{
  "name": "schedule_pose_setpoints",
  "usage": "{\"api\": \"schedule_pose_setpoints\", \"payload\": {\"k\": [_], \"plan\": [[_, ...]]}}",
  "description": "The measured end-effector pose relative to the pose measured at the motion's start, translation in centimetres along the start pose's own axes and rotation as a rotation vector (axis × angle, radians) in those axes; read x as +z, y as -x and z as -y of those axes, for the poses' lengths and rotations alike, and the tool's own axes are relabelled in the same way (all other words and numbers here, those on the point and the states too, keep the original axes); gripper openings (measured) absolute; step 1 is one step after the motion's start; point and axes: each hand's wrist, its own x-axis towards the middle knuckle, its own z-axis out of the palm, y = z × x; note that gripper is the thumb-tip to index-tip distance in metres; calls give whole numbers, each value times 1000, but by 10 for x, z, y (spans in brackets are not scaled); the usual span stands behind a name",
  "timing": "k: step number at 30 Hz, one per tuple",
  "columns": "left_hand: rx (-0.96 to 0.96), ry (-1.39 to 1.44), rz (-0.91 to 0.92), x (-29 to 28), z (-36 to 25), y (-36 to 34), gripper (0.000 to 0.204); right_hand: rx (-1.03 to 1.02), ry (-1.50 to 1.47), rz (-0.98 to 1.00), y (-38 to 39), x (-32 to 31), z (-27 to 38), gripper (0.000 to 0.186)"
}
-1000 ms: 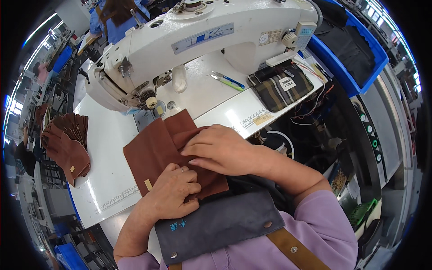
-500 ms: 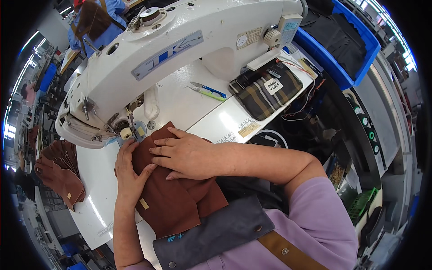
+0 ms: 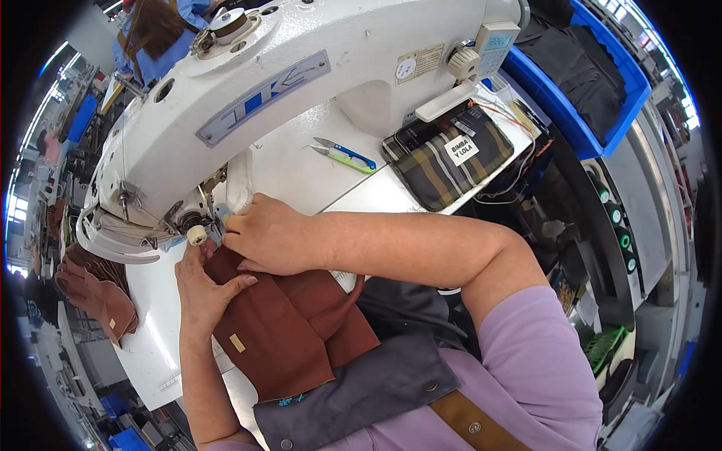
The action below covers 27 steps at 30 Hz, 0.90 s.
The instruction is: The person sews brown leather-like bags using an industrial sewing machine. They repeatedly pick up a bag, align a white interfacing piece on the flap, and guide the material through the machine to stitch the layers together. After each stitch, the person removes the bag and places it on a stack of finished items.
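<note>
White sewing machine [image 3: 346, 71] is taking up most of the table [image 3: 154, 361], its head hanging directly over the work and blocking part of my view; brown thread spool [image 3: 229, 28] is sitting on top. Blue-and-green thread snips [image 3: 344, 156] are lying under the machine's arm, blades pointing toward the needle end. Plaid pouch [image 3: 421, 180] is lying by the table's near edge, dark flat item [image 3: 432, 126] resting against its far side. Fanned stack of brown pieces [image 3: 98, 293] is lying at the table's left. Co-worker [image 3: 154, 34] in blue is sitting beyond the machine.

Containers: blue bin [image 3: 633, 86], far right, is holding a heap of black cut pieces [image 3: 571, 68]. Green basket [image 3: 604, 351] is standing lower right; I'm not making out its contents.

Brown leather-like piece [image 3: 274, 338] is lying beneath both hands, far end near the needle, near end overlapping the grey apron [image 3: 361, 383]. Left hand [image 3: 204, 293] is spreading along its left edge, thumb resting on top, not clenching. Right hand [image 3: 274, 237] is bending over its far end, thumb touching the surface; I'm not able to tell whether it's pinching.
</note>
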Motion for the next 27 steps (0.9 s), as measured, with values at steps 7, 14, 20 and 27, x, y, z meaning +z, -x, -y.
{"api": "schedule_pose_setpoints", "payload": {"k": [7, 14, 20, 27], "plan": [[-175, -107, 0, -15, -18, 8, 44, 30, -117, -63, 3, -1, -2, 46], [-68, 42, 257, -27, -70, 20, 21, 6, -186, -83, 0, 2, 0, 16], [-109, 416, 100, -8, 5, 0, 26, 11, -232, -53, 0, -11, 4, 9], [8, 53, 75, 3, 0, -8, 33, 133, -266, 0, -2, -4, -5, 20]]}}
